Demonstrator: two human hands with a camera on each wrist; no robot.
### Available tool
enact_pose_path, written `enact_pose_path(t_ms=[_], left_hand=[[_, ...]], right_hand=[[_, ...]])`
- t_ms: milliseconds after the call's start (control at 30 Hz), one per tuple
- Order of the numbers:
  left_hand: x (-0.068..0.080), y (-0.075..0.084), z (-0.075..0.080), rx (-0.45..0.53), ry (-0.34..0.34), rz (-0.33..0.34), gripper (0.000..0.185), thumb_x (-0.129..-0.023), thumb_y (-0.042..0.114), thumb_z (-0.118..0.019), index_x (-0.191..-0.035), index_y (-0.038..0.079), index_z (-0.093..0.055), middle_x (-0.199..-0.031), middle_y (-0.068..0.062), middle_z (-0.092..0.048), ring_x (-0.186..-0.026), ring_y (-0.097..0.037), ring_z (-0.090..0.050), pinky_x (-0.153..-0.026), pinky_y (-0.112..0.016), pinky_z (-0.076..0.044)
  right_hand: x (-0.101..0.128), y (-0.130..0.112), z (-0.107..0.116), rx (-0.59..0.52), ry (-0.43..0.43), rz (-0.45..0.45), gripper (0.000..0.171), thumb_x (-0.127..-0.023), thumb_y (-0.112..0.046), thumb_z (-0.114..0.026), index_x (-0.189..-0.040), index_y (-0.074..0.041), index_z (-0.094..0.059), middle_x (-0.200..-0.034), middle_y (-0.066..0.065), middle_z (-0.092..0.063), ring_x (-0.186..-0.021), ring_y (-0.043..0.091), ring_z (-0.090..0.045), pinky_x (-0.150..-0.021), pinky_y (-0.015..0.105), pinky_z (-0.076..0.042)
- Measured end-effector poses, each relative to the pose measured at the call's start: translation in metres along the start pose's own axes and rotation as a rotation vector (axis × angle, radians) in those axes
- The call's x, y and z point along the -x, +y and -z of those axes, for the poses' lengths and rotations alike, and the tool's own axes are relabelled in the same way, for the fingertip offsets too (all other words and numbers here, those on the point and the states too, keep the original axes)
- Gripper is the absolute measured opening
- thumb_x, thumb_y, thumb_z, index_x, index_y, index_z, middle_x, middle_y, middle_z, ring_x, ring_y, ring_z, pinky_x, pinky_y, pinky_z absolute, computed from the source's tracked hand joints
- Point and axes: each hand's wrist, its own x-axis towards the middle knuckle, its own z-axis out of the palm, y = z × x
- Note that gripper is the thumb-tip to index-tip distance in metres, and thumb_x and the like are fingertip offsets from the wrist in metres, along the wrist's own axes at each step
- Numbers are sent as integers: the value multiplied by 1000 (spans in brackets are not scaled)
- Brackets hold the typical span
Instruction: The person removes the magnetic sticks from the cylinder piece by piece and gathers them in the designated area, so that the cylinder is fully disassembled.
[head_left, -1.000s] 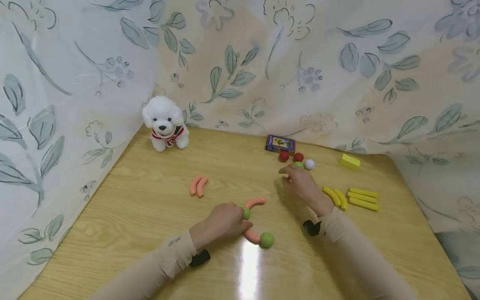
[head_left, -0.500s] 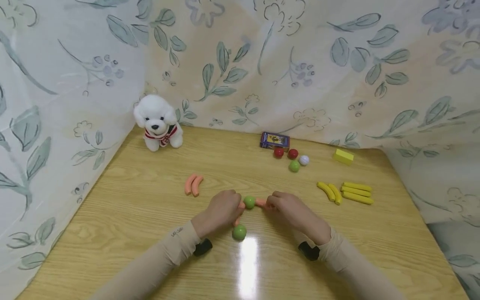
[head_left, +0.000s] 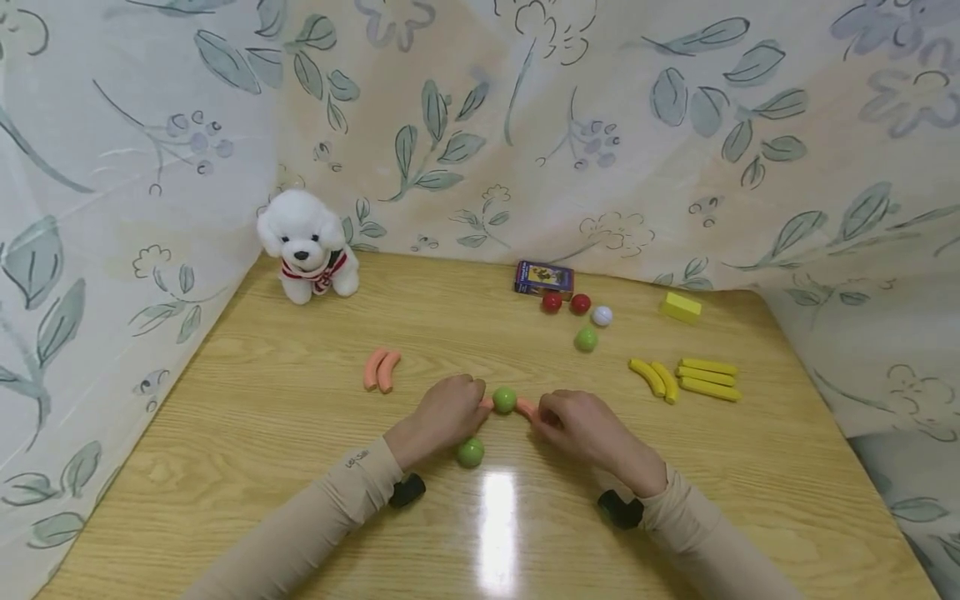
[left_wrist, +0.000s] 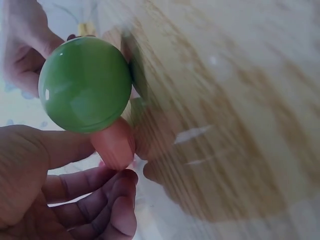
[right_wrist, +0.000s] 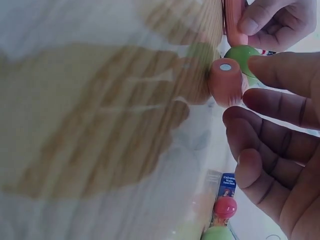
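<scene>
In the head view a green ball (head_left: 505, 400) sits between two curved coral-pink sticks, one on either side. My left hand (head_left: 442, 417) pinches the left coral stick (left_wrist: 115, 145) between thumb and finger. A second green ball (head_left: 470, 452) lies just below that hand; in the left wrist view a green ball (left_wrist: 85, 85) meets the stick's end. My right hand (head_left: 588, 429) pinches the right coral stick (head_left: 527, 408), its thumb and fingertips at the side of the stick. The stick's near end (right_wrist: 227, 87) shows a round silvery spot in the right wrist view.
Two coral sticks (head_left: 386, 371) lie left. A white toy dog (head_left: 303, 242) sits at the back left. Behind are a card box (head_left: 543, 277), two red balls (head_left: 581, 303), a white ball (head_left: 602, 316) and another green ball (head_left: 587, 338). Yellow sticks (head_left: 707, 379) and a yellow block (head_left: 681, 307) lie right.
My right hand has come down from the rear balls to the coral stick and grips it. The left hand has moved slightly up; the green balls and coral sticks between the hands have shifted.
</scene>
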Motion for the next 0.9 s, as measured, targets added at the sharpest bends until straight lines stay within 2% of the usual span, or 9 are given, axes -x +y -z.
enact_pose_path(t_ms=[400,533,667,767,900], left_hand=[[1,-1,-1,13,-18,0,29,-95,17,-61,-68,9,-52,-64,-3,-48,-58,-15,-43,-51,-29,-36],[4,1,3,18,-61,80,29,-95,23,-61,-72,9,-54,-66,-2,-49,-59,-15,-45,-50,-27,-37],[7,5,9,15,-156,192,31,-93,28,-62,-69,11,-51,-61,1,-44,-53,-13,-42,-46,-25,-34],[7,7,11,33,-197,213,37,-93,27,-60,-61,15,-45,-55,4,-37,-47,-10,-37,-43,-24,-29],[6,7,10,67,-196,218,44,-98,26,-55,-57,16,-42,-52,5,-33,-45,-9,-34,-42,-23,-27]], right_hand=[[1,-1,1,3,-25,-22,18,-88,-18,-70,-73,-18,-61,-66,-10,-57,-59,-1,-48,-55,17,-42],[0,-1,1,7,-19,-24,25,-90,-18,-69,-68,-18,-58,-62,-10,-52,-56,-1,-42,-52,16,-38],[0,-2,2,-1,-38,-55,28,-91,-18,-67,-66,-18,-56,-59,-11,-49,-53,-1,-39,-49,16,-35],[0,-2,3,2,-55,-78,27,-90,-16,-67,-66,-18,-55,-58,-11,-47,-52,0,-38,-48,16,-34],[1,-2,3,14,-75,-78,27,-88,-15,-68,-65,-18,-55,-57,-11,-45,-51,0,-37,-47,16,-32]])
